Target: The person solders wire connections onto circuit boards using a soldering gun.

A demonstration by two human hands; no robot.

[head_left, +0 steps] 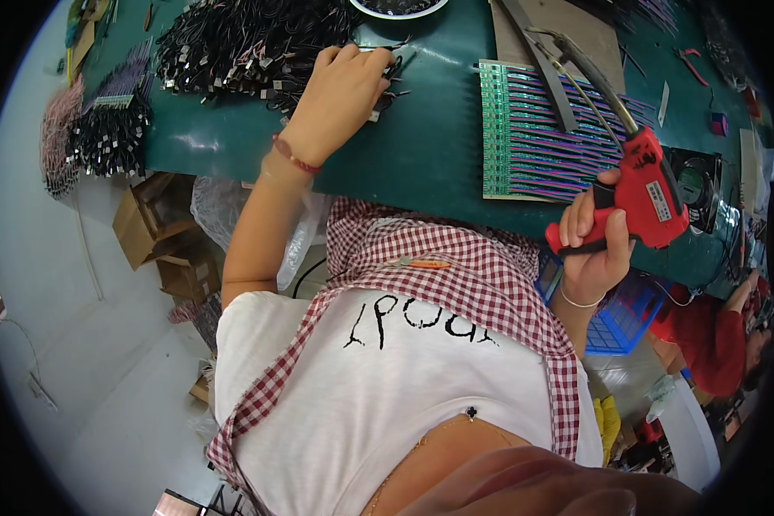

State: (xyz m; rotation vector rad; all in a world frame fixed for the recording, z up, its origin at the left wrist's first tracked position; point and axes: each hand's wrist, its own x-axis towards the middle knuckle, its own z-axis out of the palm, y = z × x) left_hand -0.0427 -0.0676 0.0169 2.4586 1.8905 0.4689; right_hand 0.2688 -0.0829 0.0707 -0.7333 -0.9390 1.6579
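Observation:
My right hand (pixel 590 249) is wrapped round the red handle of a soldering gun (pixel 655 193). Its metal tip and thin feed tube point up and left, above a panel of small green circuit boards (pixel 496 129) with purple and dark wires running off to the right. At the near edge of a big heap of black cables (pixel 232 52), my left hand (pixel 340 95) has its fingers curled down over a few black cables (pixel 396 67) with stripped ends. The fingertips are partly hidden under the hand.
A white-rimmed bowl (pixel 402 12) stands at the far edge. More bundled cables (pixel 112 129) hang at the table's left end. Red-handled pliers (pixel 693 65) and a black fan-like unit (pixel 695 182) lie to the right. Cardboard boxes (pixel 152 219) and a blue crate (pixel 621 320) are below. Another person's red sleeve (pixel 709 353) shows at right.

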